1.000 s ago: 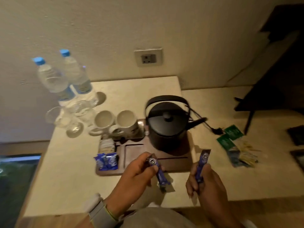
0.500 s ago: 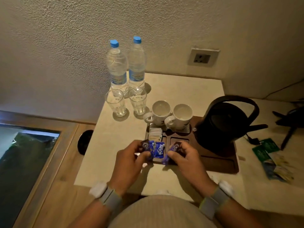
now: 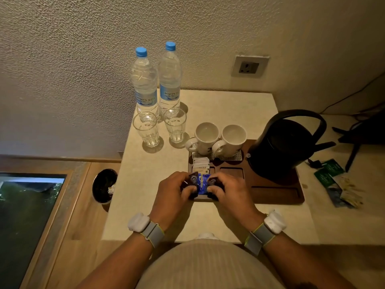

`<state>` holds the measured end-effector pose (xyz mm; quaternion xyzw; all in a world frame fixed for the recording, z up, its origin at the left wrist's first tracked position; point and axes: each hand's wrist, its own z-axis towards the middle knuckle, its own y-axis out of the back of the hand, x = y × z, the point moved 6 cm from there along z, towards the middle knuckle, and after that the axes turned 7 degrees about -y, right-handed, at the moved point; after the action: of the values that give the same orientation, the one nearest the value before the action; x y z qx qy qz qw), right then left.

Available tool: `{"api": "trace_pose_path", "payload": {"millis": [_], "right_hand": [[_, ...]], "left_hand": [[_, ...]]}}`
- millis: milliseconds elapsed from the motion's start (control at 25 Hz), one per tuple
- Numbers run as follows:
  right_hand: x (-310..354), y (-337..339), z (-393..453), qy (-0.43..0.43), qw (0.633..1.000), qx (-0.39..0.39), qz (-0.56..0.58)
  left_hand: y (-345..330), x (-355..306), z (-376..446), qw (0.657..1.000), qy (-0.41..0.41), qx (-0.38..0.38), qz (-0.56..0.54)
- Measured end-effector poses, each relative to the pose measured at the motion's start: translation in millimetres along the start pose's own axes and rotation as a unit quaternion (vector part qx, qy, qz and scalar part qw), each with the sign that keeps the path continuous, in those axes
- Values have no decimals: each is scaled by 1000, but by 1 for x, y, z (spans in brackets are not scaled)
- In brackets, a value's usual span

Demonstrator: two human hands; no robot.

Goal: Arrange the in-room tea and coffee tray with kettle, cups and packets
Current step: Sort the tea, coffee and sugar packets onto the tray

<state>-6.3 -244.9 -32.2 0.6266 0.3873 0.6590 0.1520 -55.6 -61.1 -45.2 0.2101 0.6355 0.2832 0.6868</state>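
Note:
A dark wooden tray [image 3: 277,195] lies on the cream counter. On it stand a black kettle [image 3: 281,149] at the right and two white cups [image 3: 220,138] on a perforated mat at the back. White packets [image 3: 201,163] stand in the tray's left compartment, with blue packets [image 3: 202,183] in front of them. My left hand [image 3: 173,192] pinches a dark stick packet [image 3: 192,179] left of the blue packets. My right hand [image 3: 231,191] pinches another dark stick packet [image 3: 213,181] to their right. Both hands sit at the tray's front left corner.
Two water bottles [image 3: 156,80] and two glasses [image 3: 160,130] stand left of the tray. Green and blue packets [image 3: 337,180] lie on the counter at the right, near the kettle's plug. A wall socket [image 3: 249,66] is above. A dark bin [image 3: 104,185] stands on the floor at left.
Both hands carried the two stick packets from the counter's front to the tray's left compartment and now hold them either side of the blue packets. The camera swung left.

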Motion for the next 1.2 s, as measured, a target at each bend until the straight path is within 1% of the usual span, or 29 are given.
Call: {"api": "trace_pose_path", "payload": {"millis": [200, 400, 560, 880, 1200], "right_hand": [[-8, -3, 3, -34, 999, -29, 24], [-16, -4, 3, -49, 997, -36, 40], [-22, -5, 1, -56, 996, -26, 69], [-29, -4, 11, -40, 996, -5, 78], [-29, -1, 10, -42, 995, 17, 90]], "left_hand": [[-3, 1, 9, 1000, 4, 3, -27], [-6, 5, 10, 1000, 11, 2, -12], [-8, 7, 9, 999, 30, 6, -37], [-13, 7, 9, 996, 71, -5, -53], [-17, 3, -1, 996, 77, -14, -53]]}}
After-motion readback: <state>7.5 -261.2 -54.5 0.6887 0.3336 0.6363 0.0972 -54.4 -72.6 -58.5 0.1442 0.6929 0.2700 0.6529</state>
